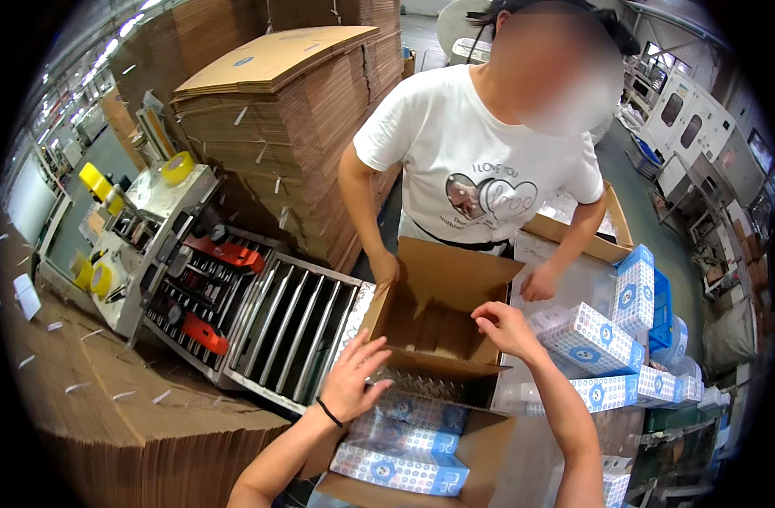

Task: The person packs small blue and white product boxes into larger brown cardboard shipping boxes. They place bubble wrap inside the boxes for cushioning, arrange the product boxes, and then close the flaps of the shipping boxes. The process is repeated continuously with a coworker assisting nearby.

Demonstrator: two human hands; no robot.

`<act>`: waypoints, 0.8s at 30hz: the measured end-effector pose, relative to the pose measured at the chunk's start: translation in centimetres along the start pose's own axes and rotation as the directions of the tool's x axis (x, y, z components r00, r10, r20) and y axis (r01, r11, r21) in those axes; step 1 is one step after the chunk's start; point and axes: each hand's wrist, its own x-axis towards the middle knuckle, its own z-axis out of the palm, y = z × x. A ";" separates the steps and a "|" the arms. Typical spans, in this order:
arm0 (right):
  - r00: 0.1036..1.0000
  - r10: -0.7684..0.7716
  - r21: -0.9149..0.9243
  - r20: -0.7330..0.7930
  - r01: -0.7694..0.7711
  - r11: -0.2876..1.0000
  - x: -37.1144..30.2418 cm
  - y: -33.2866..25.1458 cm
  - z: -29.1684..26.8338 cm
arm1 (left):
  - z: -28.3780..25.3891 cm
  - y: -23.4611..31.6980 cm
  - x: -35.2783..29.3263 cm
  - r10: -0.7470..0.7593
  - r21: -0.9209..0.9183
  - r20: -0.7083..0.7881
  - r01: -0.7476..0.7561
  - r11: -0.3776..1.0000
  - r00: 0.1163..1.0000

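Note:
An empty brown carton [434, 326] stands with its flaps raised in front of me. My left hand [353, 381] hovers by its near left corner, fingers spread, holding nothing. At the carton's right rim is my right hand [501, 328], its fingers loosely bent and nothing visible in them; whether it touches the rim I cannot tell. Closer to me, a second open carton [485, 461] holds several white-and-blue patterned boxes [396, 468]. Across from me, a co-worker's hand [385, 267] rests at the empty carton's far left edge; their other hand [537, 282] hangs to its right.
Left of the cartons are a roller conveyor [290, 334] and a taping machine with red parts [205, 333]. Flat cardboard stacks [277, 144] rise behind it and at lower left. More patterned boxes [592, 339], a blue crate [661, 309] and another carton [617, 222] sit at right.

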 end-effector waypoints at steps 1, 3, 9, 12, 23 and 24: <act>1.000 0.013 -0.010 -0.011 -0.013 1.000 1.9 2.7 0.9 | 0.6 0.1 1.2 0.031 -0.039 0.021 -0.030 0.999 0.999; 0.983 0.053 -0.401 0.178 0.024 0.916 5.0 8.6 2.8 | 1.0 0.2 2.9 0.077 0.031 0.303 -0.091 0.995 0.950; 0.711 0.404 -0.621 0.576 0.060 0.781 11.2 17.6 9.5 | 4.1 -1.8 3.0 0.015 0.181 0.536 -0.132 0.975 0.844; 0.693 0.378 -0.615 0.613 0.119 0.779 12.0 25.0 13.2 | 5.2 -1.7 3.1 0.098 0.269 0.487 -0.256 0.929 0.868; 0.610 0.709 0.093 0.354 -0.778 0.622 8.1 6.3 9.8 | 5.9 -2.9 2.7 0.070 0.201 0.348 -0.147 0.969 0.935; 0.588 0.730 0.075 0.348 -0.794 0.604 8.3 6.8 10.2 | 6.0 -2.9 2.5 0.119 0.225 0.308 -0.194 0.955 0.944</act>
